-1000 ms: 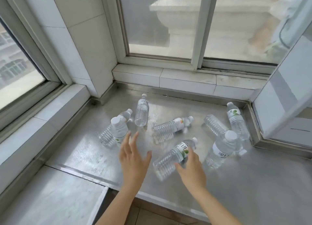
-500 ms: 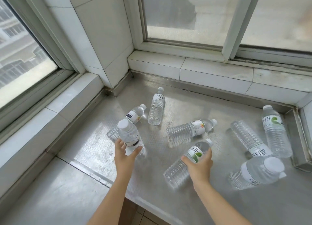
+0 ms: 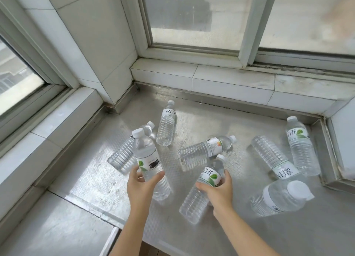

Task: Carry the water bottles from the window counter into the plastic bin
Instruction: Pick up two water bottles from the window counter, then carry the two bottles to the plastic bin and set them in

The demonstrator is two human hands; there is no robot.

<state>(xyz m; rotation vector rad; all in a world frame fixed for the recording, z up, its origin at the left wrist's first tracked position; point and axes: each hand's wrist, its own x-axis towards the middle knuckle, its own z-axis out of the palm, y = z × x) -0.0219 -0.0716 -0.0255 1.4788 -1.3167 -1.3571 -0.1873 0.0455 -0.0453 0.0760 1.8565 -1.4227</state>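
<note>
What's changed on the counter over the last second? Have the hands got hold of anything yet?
Both hands went from hovering open to gripping. The left hand closed on the upright bottle; the right hand closed on the lying bottle and has tipped its cap end up. The other six bottles lie or stand on the metal counter as before. The camera came closer.

We note one lying bottle (image 3: 123, 155) at ten o'clock partly hidden behind the held bottle (image 3: 148, 159). Both forearms are cut off by the bottom edge. No plastic bin in view.
</note>
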